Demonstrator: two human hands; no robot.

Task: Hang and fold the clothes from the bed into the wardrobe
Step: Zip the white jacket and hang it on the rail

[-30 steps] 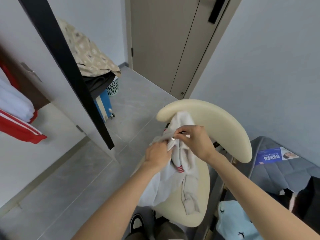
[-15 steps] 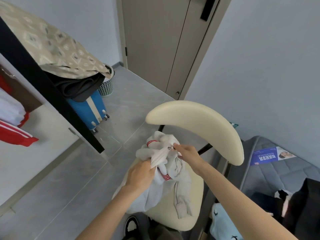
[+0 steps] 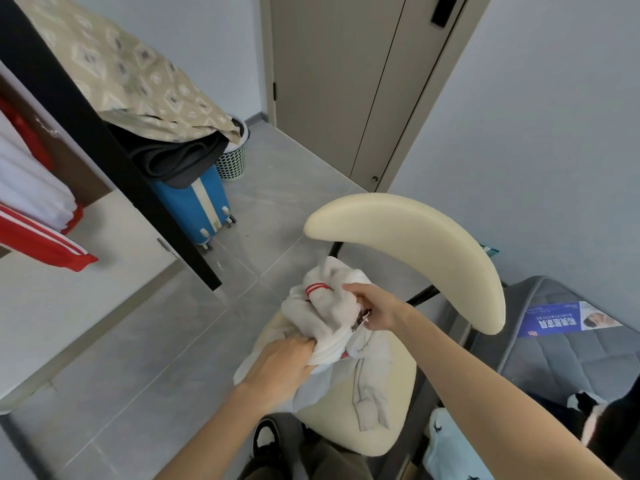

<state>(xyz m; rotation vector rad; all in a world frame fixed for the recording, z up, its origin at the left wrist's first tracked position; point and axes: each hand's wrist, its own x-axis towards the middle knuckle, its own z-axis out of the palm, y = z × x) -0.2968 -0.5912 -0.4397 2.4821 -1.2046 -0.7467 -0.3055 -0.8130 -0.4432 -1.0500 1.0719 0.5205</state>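
Both hands bunched up in the white garment (image 3: 329, 306) over the chair (image 3: 415, 237): left hand (image 3: 284, 365) gripping a fistful, right hand (image 3: 377, 310) pinching the fabric.

There is one view, from the camera on my head. It looks forward and steeply down, wide-angled, close over the front edge of the chair (image 3: 415, 244), with the pale garment (image 3: 329, 306) between my left hand (image 3: 280, 368) and right hand (image 3: 379, 311) mid-frame. Ahead is the door (image 3: 329, 81); the wardrobe (image 3: 152, 209) fills the left edge, the bed (image 3: 571, 358) the lower right corner.
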